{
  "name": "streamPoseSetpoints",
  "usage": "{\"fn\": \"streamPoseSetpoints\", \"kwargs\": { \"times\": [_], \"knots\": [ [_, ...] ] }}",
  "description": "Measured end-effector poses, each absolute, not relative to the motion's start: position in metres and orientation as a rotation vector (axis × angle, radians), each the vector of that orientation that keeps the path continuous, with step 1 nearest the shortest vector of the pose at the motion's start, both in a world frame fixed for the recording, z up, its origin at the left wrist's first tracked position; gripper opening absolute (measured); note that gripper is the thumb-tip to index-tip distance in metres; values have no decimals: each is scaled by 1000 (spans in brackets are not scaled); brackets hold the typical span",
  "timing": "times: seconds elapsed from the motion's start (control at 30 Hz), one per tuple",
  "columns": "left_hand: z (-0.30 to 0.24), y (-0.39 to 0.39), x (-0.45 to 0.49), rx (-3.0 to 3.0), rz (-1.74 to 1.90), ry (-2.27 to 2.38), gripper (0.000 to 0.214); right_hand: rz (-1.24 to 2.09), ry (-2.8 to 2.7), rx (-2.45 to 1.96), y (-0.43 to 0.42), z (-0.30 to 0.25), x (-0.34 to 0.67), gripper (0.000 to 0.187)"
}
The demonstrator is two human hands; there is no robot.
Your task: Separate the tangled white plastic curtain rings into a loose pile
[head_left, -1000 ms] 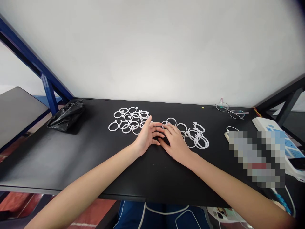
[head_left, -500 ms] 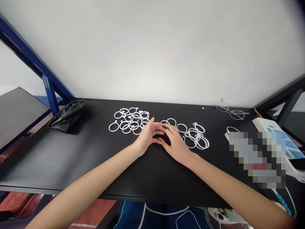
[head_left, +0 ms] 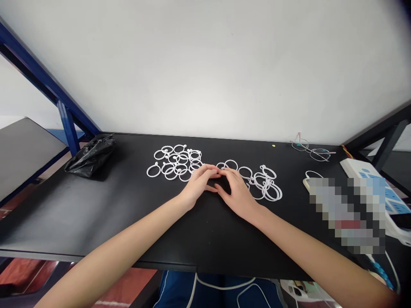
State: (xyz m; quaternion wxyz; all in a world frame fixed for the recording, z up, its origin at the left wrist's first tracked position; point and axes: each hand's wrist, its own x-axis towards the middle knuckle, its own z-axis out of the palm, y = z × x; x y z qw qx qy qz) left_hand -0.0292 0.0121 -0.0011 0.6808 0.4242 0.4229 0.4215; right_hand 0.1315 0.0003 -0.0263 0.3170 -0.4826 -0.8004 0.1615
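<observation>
My left hand (head_left: pixel 198 184) and my right hand (head_left: pixel 235 188) meet at their fingertips, low over the middle of the black table (head_left: pixel 135 196). The fingers are bent and the thumbs stand apart from them, leaving a gap through which the dark tabletop shows. No object is visible in either hand. Beyond and beside my left hand lies a loose pile of thin white rings (head_left: pixel 176 167), each with a small knob or eyelet. A second, smaller group of white rings (head_left: pixel 266 184) lies to the right of my right hand, and the hand partly covers the nearest ones.
A crumpled black plastic bag (head_left: pixel 91 158) lies at the far left. Wire-framed glasses (head_left: pixel 311 149) rest at the back right. Along the right edge are a white power strip (head_left: pixel 385 188), a blurred-out item (head_left: pixel 343 214) and cables. A white wall (head_left: pixel 205 77) stands behind.
My left thumb has come down and my left fingers have curled in more toward the right hand's fingertips. Both hands stay in nearly the same place; the rings have not visibly moved.
</observation>
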Motion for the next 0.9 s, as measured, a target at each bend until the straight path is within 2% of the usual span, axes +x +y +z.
{"fn": "streamPoseSetpoints", "kwargs": {
  "times": [0.17,0.9],
  "knots": [
    [1,10,-28,1031,923,987,16,447,-2062,-1276,-2,-22,131,34],
    [0,10,-28,1107,897,941,20,352,-1970,-1125,-2,-25,132,32]
  ]
}}
